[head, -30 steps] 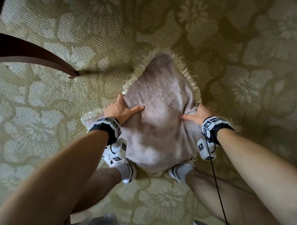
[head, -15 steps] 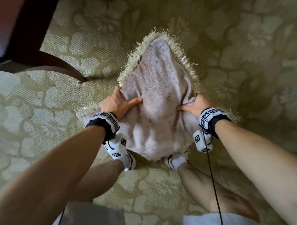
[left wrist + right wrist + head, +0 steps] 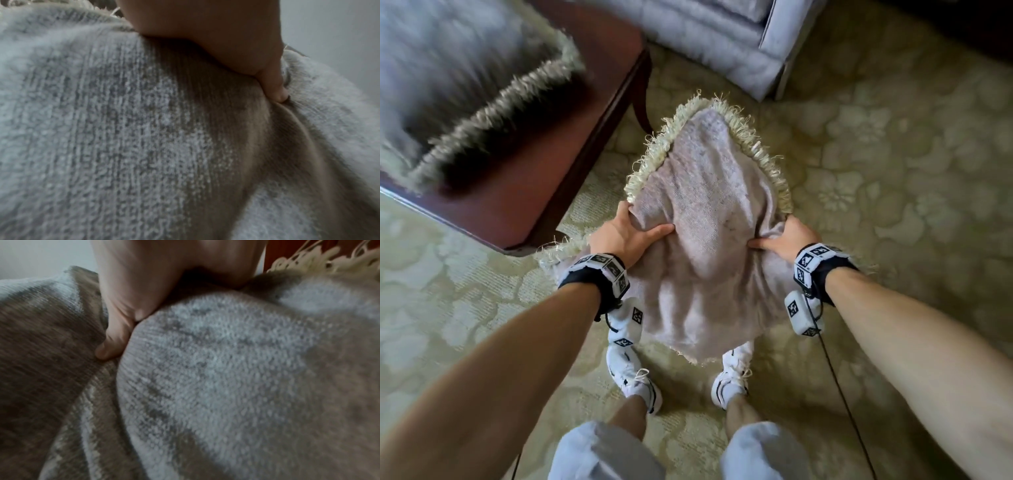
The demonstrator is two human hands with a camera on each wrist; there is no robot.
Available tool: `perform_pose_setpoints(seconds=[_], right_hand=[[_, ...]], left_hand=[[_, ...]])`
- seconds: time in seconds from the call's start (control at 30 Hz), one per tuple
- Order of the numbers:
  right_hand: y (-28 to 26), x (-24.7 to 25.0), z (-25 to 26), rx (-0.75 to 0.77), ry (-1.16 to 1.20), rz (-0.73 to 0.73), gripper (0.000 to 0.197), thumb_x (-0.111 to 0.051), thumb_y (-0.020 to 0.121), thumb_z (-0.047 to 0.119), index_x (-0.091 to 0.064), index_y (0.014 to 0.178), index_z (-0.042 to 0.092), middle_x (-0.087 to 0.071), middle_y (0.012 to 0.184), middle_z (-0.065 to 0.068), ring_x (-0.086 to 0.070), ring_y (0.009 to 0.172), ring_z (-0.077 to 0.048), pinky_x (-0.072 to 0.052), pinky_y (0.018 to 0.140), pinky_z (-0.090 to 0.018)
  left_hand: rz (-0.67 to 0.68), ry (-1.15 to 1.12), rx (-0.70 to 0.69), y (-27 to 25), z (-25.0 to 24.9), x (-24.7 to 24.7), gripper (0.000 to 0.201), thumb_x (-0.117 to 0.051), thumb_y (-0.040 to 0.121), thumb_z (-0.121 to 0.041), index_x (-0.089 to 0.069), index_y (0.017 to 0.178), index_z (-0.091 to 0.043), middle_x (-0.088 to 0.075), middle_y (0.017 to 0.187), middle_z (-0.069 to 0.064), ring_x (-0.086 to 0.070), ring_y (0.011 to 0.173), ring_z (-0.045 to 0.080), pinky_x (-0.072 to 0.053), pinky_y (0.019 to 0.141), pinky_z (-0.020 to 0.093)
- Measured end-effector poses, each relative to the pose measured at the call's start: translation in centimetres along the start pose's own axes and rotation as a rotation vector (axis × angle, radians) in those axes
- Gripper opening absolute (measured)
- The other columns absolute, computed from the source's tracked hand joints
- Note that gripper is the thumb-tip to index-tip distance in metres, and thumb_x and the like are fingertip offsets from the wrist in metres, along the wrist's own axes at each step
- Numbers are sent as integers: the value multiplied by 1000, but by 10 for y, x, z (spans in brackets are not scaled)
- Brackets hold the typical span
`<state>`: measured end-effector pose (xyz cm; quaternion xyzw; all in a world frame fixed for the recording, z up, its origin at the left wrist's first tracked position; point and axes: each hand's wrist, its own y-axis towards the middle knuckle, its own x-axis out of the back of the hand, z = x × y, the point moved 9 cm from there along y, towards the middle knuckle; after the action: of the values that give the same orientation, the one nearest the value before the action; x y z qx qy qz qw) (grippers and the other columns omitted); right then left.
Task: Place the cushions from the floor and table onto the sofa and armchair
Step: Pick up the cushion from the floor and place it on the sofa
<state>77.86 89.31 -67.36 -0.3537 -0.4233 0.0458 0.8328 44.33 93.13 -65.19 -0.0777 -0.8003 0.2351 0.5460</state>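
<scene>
You've got the fringed cushion [image 3: 705, 246] up off the carpet [image 3: 893, 171], hanging in front of your legs with one corner pointing down over your shoes [image 3: 633, 373] and the opposite corner up at 12 o'clock. Your left hand [image 3: 625, 238] is clamped on its 9 o'clock edge, thumb dug into the front face and the fingers wrapped behind, and your right hand [image 3: 786, 238] does the same at 3 o'clock. Both wrist views show a thumb sunk deep into the knit, fabric bunching around it. So it looks soft, light and floppy, it sags in the middle and folds wherever you squeeze. I'd keep grabbing the stuffed body, not the fringe [image 3: 650, 161], which looks loose and might pull. Farther out at 10 o'clock there's a second cushion [image 3: 465, 89] on the dark wooden table [image 3: 558, 164], blurry. At 12 to 1 o'clock sits pale upholstered seating [image 3: 726, 37], sofa or armchair I can't tell.
</scene>
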Motion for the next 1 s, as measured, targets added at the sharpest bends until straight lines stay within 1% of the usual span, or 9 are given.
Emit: perform_pose_setpoints(seconds=[0.1,0.2,0.4,0.5,0.57,0.63,0.8,0.9,1.0], right_hand=[[-14,65,35,66,-37,-61,66,-81,61,63,-45,97,21,-58,88,-1,-55,78,-24,-40,67,-30],[-28,129,68,115,-76,-99,66,-79,60,67,-46,94,22,-60,92,-1,-57,80,-25,-44,69,-32],[-52,255,130,229,-142,-207,76,-77,59,71,-57,105,14,-65,115,-10,-61,103,-32,-46,77,-33],[-58,308,161,280,-187,-256,69,-75,59,74,-60,92,16,-66,115,-10,-61,104,-34,-50,83,-36],[-56,336,180,293,-238,-283,77,-70,56,80,-65,96,14,-69,109,-11,-63,98,-33,-51,77,-35],[-51,361,199,291,-275,-302,85,-68,56,82,-66,102,11,-68,106,-12,-63,96,-32,-47,70,-32],[-20,412,252,316,-316,-348,87,-66,54,85,-66,101,11,-63,95,-5,-63,93,-29,-42,65,-30],[11,437,288,337,-341,-376,91,-60,46,92,-71,102,20,-69,99,-5,-64,90,-28,-49,69,-31],[39,467,324,339,-329,-394,76,-64,51,87,-74,97,27,-68,90,0,-62,84,-22,-49,69,-29]], left_hand=[[-83,-70,-19,-10,-31,59,102,-54,61,-89,-35,137,-23,-65,99,5,-64,84,31,-45,64,34],[-147,-127,-22,-23,-64,115,98,-57,62,-86,-39,134,-22,-60,91,1,-60,78,27,-42,64,32],[-248,-211,-20,-36,-129,207,92,-57,61,-87,-41,123,-21,-62,94,3,-63,85,30,-45,67,35],[-283,-232,-18,-34,-153,243,99,-55,63,-87,-38,133,-19,-59,96,5,-62,87,30,-45,69,35],[-304,-261,-22,-27,-167,263,100,-56,62,-86,-37,132,-18,-63,105,9,-64,92,33,-47,71,36],[-318,-297,-28,-15,-180,282,101,-58,61,-85,-36,132,-17,-64,111,11,-64,97,34,-50,75,39],[-334,-324,-40,38,-207,326,106,-58,61,-86,-33,138,-17,-63,119,15,-62,105,36,-51,85,42],[-329,-339,-68,86,-223,352,106,-55,59,-89,-35,135,-19,-63,121,15,-63,106,36,-51,89,43],[-324,-334,-94,134,-244,381,107,-52,54,-94,-37,131,-21,-65,119,12,-64,101,34,-51,88,42]])
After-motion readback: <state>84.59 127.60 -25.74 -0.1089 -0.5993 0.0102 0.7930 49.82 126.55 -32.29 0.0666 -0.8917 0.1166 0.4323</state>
